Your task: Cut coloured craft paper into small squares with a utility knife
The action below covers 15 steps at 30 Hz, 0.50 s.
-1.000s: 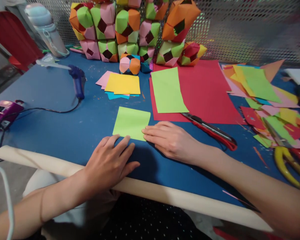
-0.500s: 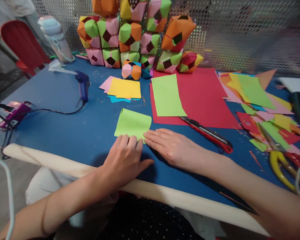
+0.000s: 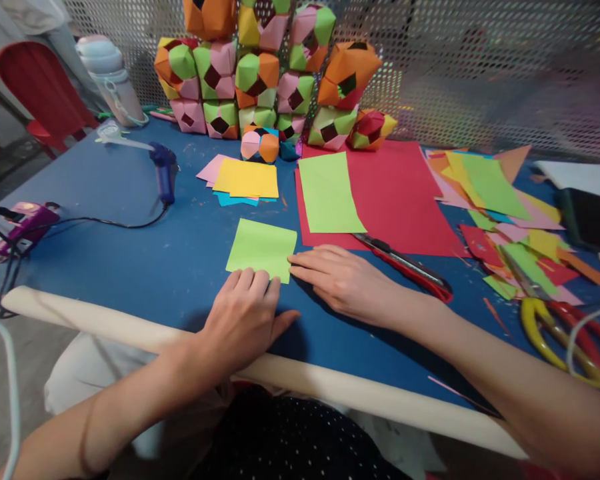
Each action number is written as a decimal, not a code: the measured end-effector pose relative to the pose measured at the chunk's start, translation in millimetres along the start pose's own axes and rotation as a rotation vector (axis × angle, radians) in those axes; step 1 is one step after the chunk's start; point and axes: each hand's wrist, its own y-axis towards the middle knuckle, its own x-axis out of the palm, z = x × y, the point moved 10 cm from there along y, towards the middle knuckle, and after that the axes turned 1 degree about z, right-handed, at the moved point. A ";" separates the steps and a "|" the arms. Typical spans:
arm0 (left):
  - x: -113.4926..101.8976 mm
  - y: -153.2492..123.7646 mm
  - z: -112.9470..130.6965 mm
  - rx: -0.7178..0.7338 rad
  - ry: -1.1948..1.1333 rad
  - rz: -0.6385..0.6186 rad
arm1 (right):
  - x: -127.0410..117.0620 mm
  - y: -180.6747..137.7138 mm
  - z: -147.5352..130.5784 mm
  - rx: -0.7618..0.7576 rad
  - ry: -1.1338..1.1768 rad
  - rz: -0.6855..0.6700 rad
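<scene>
A small light-green paper square (image 3: 261, 248) lies on the blue table (image 3: 130, 253) in front of me. My left hand (image 3: 243, 319) lies flat, fingers stretched out, with the fingertips on the square's near edge. My right hand (image 3: 343, 280) also lies flat and open, its fingertips touching the square's near right corner. Neither hand holds anything.
A red utility knife (image 3: 405, 265) lies just right of my right hand, on a big red sheet (image 3: 405, 193) with a green sheet (image 3: 329, 193). Stacked paper squares (image 3: 246, 179), folded paper balls (image 3: 270, 73), a blue glue gun (image 3: 164, 168), scrap paper (image 3: 510, 213) and scissors (image 3: 565, 330) surround them.
My left hand slid right and forward until its fingertips reached the green square's near edge. My right hand stayed at the corner. The view shifted slightly.
</scene>
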 end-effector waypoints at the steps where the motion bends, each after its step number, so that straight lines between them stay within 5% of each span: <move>1: 0.3 0.2 -0.6 -0.006 -0.003 -0.008 | 1.9 0.3 1.1 0.004 -0.006 -0.009; 15: -0.2 0.5 -0.8 0.006 0.015 -0.015 | 3.3 0.3 0.2 -0.021 -0.050 -0.017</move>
